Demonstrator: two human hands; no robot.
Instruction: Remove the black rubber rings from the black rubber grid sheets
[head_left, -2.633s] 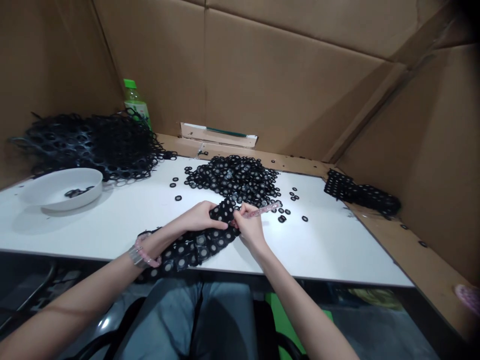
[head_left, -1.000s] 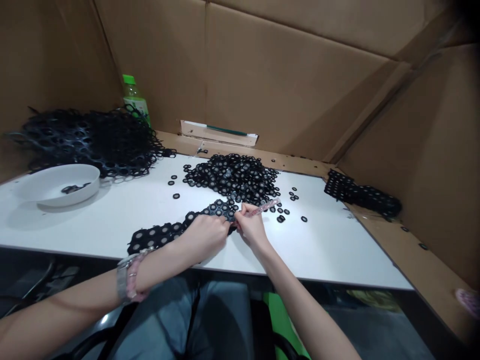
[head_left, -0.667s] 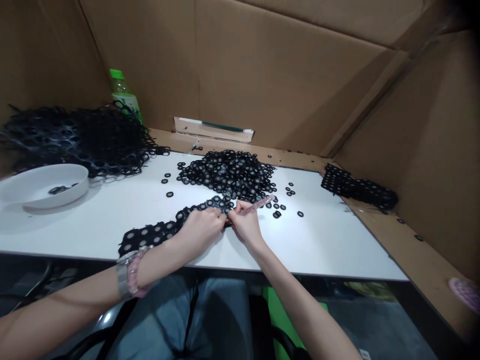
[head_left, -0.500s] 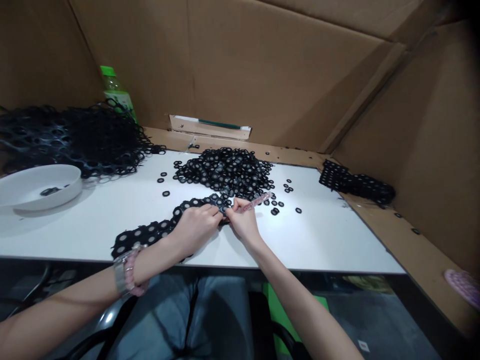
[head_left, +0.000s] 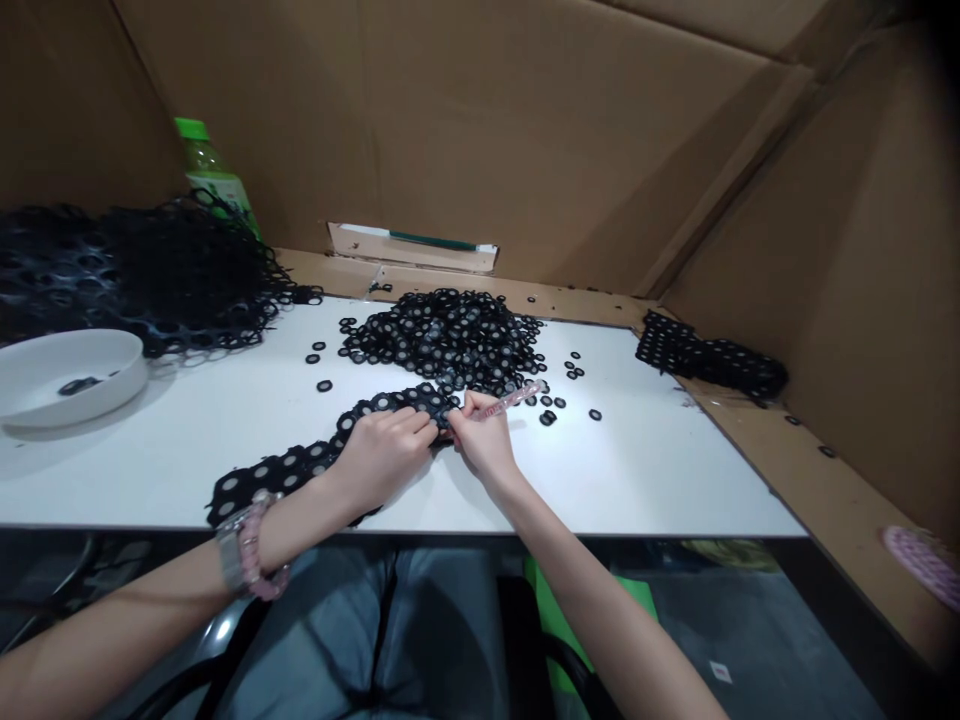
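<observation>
A black sheet of joined rings with pale round centres (head_left: 259,478) lies across the white table from the front left to my fingers. My left hand (head_left: 390,445) rests on its right end, fingers bent and gripping the edge. My right hand (head_left: 482,435) is closed in a pinch around a slim, pen-like stick with a pinkish patterned shaft (head_left: 514,396). The stick's lower tip is hidden at the sheet, right beside my left fingertips. Just behind both hands rises a heap of loose black rings with pale centres (head_left: 450,335).
A white bowl (head_left: 112,395) holding a few dark pieces stands at the left, before a tangled pile of black perforated netting (head_left: 187,280). Behind it is a green-capped bottle (head_left: 217,185). Another black dotted sheet (head_left: 709,362) lies at right. Cardboard walls (head_left: 465,120) enclose the table (head_left: 637,480).
The view has shifted slightly, so the background sits a little differently. Both hands keep nearly the same position and grip at the sheet's right end.
</observation>
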